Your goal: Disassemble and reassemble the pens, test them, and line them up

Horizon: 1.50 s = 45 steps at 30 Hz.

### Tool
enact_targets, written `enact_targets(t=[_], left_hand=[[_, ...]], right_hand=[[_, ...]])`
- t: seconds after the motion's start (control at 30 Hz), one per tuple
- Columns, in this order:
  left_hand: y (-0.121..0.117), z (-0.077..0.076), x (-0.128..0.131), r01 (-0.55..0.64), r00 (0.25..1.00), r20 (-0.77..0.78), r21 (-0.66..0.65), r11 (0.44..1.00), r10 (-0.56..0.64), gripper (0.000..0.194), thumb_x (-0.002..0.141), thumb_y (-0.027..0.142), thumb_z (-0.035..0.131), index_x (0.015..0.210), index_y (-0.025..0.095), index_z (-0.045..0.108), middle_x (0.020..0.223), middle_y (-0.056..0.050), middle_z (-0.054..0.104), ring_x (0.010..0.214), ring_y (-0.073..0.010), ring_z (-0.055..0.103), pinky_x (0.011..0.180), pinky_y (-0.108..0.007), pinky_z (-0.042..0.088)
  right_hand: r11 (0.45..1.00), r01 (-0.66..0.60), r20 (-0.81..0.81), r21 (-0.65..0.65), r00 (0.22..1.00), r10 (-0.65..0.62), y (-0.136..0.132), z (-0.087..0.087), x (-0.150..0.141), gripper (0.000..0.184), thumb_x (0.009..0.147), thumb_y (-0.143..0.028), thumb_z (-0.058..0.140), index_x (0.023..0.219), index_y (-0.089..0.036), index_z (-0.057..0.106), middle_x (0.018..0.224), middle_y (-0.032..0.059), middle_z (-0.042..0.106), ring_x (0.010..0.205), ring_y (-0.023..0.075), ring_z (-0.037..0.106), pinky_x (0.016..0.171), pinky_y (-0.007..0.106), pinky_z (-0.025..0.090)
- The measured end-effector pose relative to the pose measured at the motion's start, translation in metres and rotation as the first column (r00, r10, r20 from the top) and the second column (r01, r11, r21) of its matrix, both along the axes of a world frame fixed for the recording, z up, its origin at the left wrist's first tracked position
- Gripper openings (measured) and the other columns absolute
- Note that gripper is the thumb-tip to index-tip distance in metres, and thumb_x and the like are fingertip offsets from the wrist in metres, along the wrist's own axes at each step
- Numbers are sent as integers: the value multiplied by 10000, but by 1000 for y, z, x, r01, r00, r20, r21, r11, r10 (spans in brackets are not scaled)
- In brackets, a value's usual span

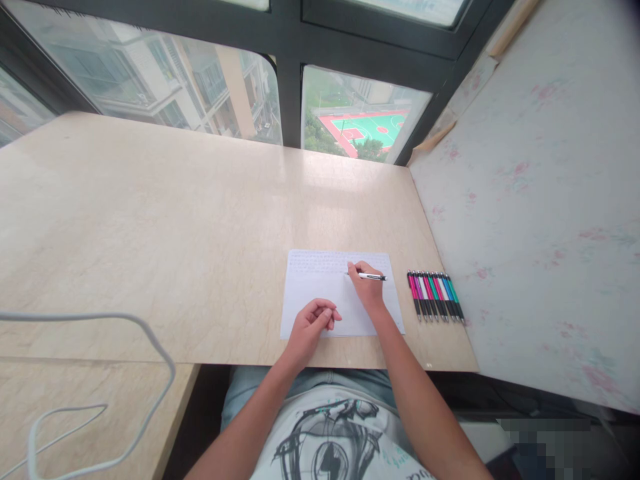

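Observation:
A white sheet of paper (305,287) lies near the front edge of the desk, with several lines of small blue handwriting across its top. My right hand (367,285) rests on the sheet's right part, closed around a white and black pen (373,277). The pen's tip points left, at the lower written lines, and its rear end sticks out to the right. On the lower middle of the paper lies my left hand (316,319), its fingers loosely curled in and the thumb against them, with nothing visible in it.
A row of several colourful pens (435,295) lies right of the paper, close to the flowered wall (530,233). The pale desk (175,220) reaches back to a dark-framed window (291,87). A grey cable (155,343) loops at the lower left.

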<state>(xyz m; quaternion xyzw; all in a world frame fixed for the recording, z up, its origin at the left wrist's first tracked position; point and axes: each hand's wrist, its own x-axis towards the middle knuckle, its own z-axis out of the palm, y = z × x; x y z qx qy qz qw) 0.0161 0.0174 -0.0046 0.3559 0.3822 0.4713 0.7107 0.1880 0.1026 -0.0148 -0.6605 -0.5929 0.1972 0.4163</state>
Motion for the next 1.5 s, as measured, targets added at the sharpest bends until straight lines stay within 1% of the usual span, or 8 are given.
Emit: enact_targets(t=[0.23,0.43,0.77,1.13,1.3,1.5], left_hand=[[0,-1,0,6,1000,3,-13,1000,-6,208,858,358,660,947,171,643,785,-46,671,642,-126,515,637,-260,410],[0,-1,0,8,1000,1,-15,1000,-8,209,860,362,657,947,172,641,790,-48,667,646,-134,512,638,-264,408],[0,1,0,-3,1000,-10,-14,1000,3,220,850,373,665,939,173,649,788,-49,673,647,-135,520,640,-268,417],[0,-1,0,-3,1000,-11,-12,1000,2,216,854,365,662,943,169,646,786,-51,670,644,-134,516,634,-268,413],[0,-1,0,-6,1000,6,-13,1000,6,202,855,358,660,943,177,649,789,-44,676,641,-130,518,641,-267,414],[0,-1,1,-6,1000,9,-11,1000,7,190,861,343,657,942,171,649,796,-48,677,648,-125,515,643,-261,411]], right_hand=[[1000,-6,38,2,999,6,2,-4,0,399,892,-439,509,581,-190,527,518,-39,499,500,107,409,534,244,313],[1000,25,49,12,998,-25,1,-2,0,397,903,-437,491,593,-192,536,531,-33,507,511,112,410,534,246,321],[999,26,78,19,997,-27,1,-2,-1,413,905,-439,469,571,-198,497,520,-29,500,510,111,398,528,246,309],[998,48,93,31,994,-50,2,-3,-2,402,909,-419,465,571,-202,481,519,-36,477,505,109,370,520,248,300],[998,42,84,36,995,-45,1,-2,-2,414,905,-423,482,556,-200,476,517,-34,485,504,108,376,524,247,306],[998,55,68,43,996,-58,-1,0,-2,403,920,-428,470,593,-197,508,539,-26,523,517,114,414,546,245,334]])
